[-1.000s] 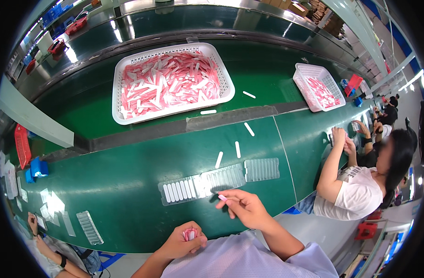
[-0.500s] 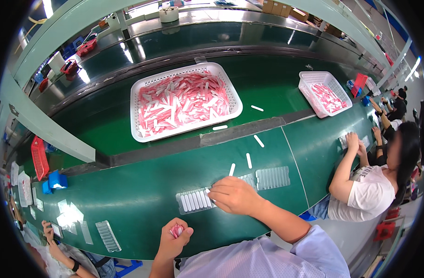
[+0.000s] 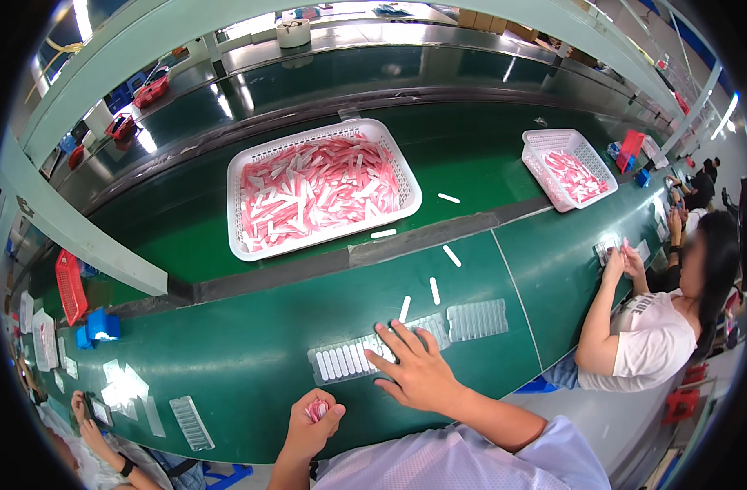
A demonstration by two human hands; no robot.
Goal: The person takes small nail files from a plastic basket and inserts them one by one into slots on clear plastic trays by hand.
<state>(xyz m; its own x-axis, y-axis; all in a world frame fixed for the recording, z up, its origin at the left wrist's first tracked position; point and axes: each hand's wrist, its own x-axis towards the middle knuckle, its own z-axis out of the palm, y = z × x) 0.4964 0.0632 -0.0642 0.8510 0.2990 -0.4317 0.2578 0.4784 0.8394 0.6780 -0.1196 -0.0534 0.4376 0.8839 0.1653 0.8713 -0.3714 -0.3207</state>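
My left hand [image 3: 311, 426] is closed around a bundle of small flat pink-and-white strips [image 3: 316, 410], shaped like mini nail files, near the bench's front edge. My right hand [image 3: 422, 374] has its fingers spread, palm down, over a transparent slotted plastic tray [image 3: 318, 377]. Several white strips [image 3: 342, 359] lie side by side in that tray's left part; my fingertips touch or hover over the last of them, and I cannot tell which. Another slotted tray [image 3: 477, 320] lies just to the right. Loose white strips [image 3: 435, 291] rest beyond my right hand.
A large white basket [image 3: 414, 192] full of pink and white strips stands on the green belt ahead. A smaller white basket [image 3: 545, 175] is farther right. Co-workers sit at right [image 3: 643, 339] and lower left [image 3: 104, 453]. Blue bins [image 3: 102, 324] and another slotted tray [image 3: 191, 422] are at left.
My right hand has gone from a pinch on a white strip at the tray to spread fingers above it. My left hand still holds its bundle. The view has shifted slightly.
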